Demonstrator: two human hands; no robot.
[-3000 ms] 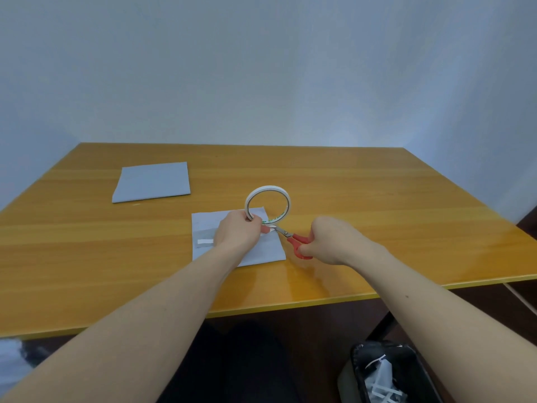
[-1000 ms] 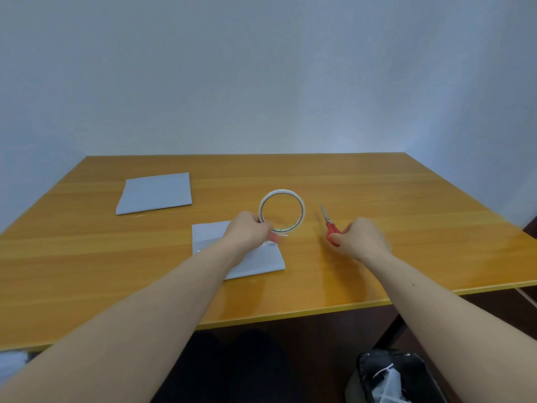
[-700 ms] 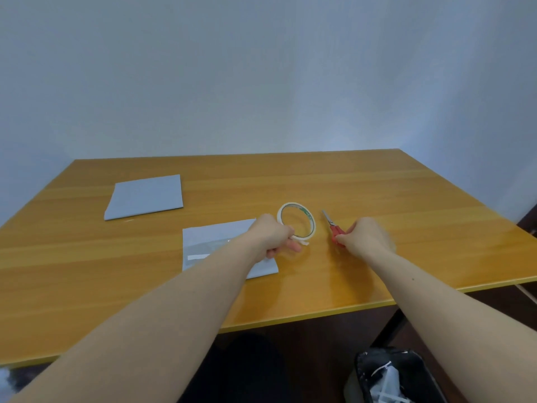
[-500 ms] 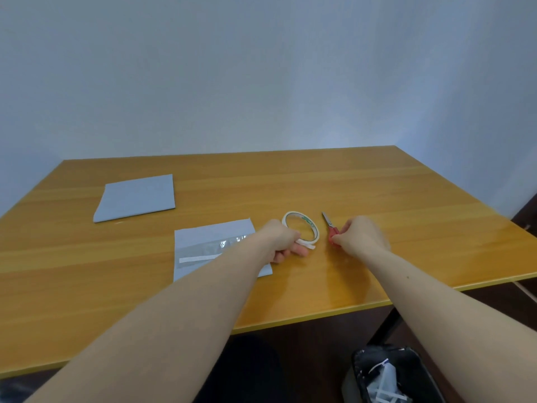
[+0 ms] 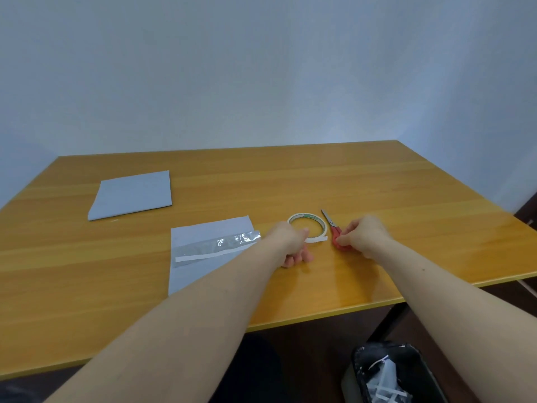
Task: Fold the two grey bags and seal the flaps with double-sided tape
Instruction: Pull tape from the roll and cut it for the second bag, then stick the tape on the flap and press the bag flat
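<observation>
One grey bag [image 5: 132, 194] lies folded flat at the far left of the table. The second grey bag [image 5: 209, 228] lies in front of me, with a shiny strip across it and a white tape strip [image 5: 203, 255] along that strip; my left forearm covers its near right corner. The tape roll [image 5: 308, 225] lies flat just right of this bag. My left hand [image 5: 287, 242] is curled at the roll's near left rim, thumb on it. The red-handled scissors [image 5: 329, 221] lie right of the roll, and my right hand [image 5: 363, 235] grips their handles.
The wooden table [image 5: 406, 213] stretches wide to the right and back, ending at a pale wall. Its front edge runs under my forearms. A black bin [image 5: 360, 362] with white scraps stands on the floor at the lower right.
The tape roll went from upright over the bag to lying flat on the table right of it. The scissors moved away from the roll and now lie on the table.
</observation>
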